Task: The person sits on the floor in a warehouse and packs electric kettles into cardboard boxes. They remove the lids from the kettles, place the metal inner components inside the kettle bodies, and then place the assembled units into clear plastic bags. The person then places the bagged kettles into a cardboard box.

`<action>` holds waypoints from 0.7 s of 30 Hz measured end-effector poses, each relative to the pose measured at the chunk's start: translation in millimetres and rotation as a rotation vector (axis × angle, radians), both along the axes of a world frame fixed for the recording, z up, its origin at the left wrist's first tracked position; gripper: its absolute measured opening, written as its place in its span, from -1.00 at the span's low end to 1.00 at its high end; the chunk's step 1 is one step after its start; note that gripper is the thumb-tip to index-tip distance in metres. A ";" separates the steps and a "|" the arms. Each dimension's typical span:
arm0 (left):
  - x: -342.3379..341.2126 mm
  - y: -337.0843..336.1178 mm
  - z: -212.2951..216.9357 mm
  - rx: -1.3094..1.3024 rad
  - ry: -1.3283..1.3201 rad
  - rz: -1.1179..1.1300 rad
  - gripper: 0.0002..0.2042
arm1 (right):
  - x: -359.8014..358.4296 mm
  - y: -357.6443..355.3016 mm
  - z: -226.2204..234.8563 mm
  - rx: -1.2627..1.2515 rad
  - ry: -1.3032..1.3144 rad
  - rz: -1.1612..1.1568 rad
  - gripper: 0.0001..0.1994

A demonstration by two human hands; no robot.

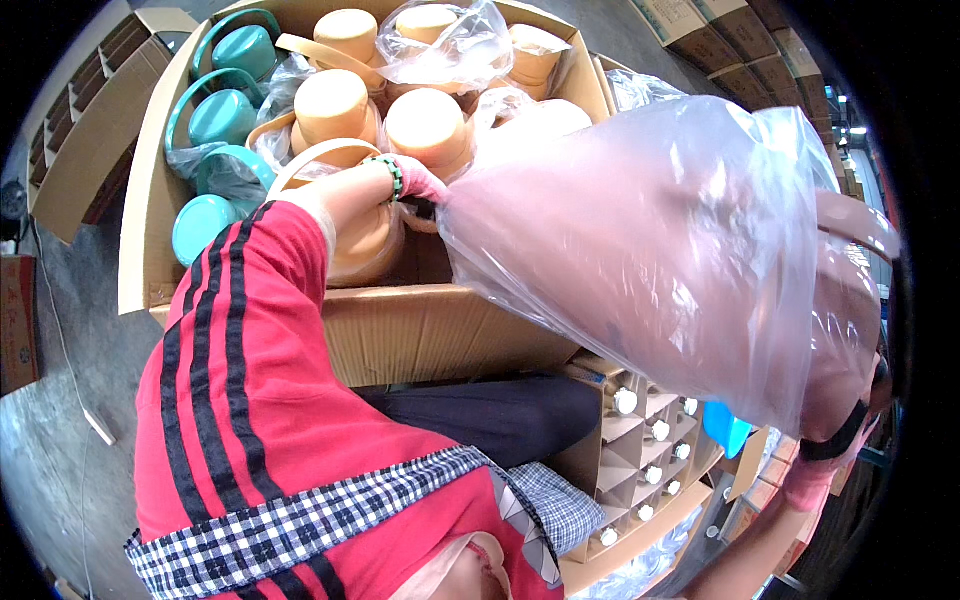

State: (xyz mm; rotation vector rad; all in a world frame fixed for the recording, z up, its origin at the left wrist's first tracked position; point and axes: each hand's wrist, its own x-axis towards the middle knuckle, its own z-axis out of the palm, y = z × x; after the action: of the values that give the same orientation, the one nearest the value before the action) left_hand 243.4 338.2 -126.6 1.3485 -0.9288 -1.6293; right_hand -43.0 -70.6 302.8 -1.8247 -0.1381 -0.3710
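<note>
A large pinkish-brown vacuum jug (845, 305) with a loop handle lies tilted across the right side, mostly inside a clear plastic bag (640, 230). My left hand (422, 183), in a pink glove with a green bead bracelet above it, is closed on the gathered end of the bag. At the jug's other end, my right hand (815, 470), in a pink and black glove, grips the jug from below; its fingers are partly hidden. Beneath my left arm stands an open cardboard box (440, 325) holding several orange jugs (428, 128) and teal jugs (222, 118), some wrapped in plastic.
A divided carton (612, 455) of white-capped bottles (626, 401) sits below the jug, with a bright blue object (727, 428) beside it. Another divided carton (90, 130) stands at the far left. A cable (65, 330) lies on the grey floor. Stacked cartons (740, 50) rise at the upper right.
</note>
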 end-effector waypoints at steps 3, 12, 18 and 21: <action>-19.1 -0.3 55.1 0.195 -0.362 0.259 -0.62 | 3.5 5.7 -4.9 -0.120 -0.040 -0.122 -0.52; 14.2 52.5 70.1 -0.258 -0.421 1.641 -0.55 | 78.5 109.9 -44.8 -0.390 -0.246 -0.175 -0.55; -21.0 36.5 109.6 -0.553 0.231 1.491 -0.68 | 131.9 225.8 -126.6 -0.747 -0.340 0.110 -0.61; 7.6 50.2 71.3 -0.225 -0.526 1.557 -0.60 | 142.1 243.3 -171.2 -0.705 0.013 0.204 -0.67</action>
State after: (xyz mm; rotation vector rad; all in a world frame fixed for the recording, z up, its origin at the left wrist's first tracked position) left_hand 251.0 388.4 -55.3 1.6251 -0.0849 0.0128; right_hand 99.1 172.6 131.6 -2.4763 -0.4908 -0.1701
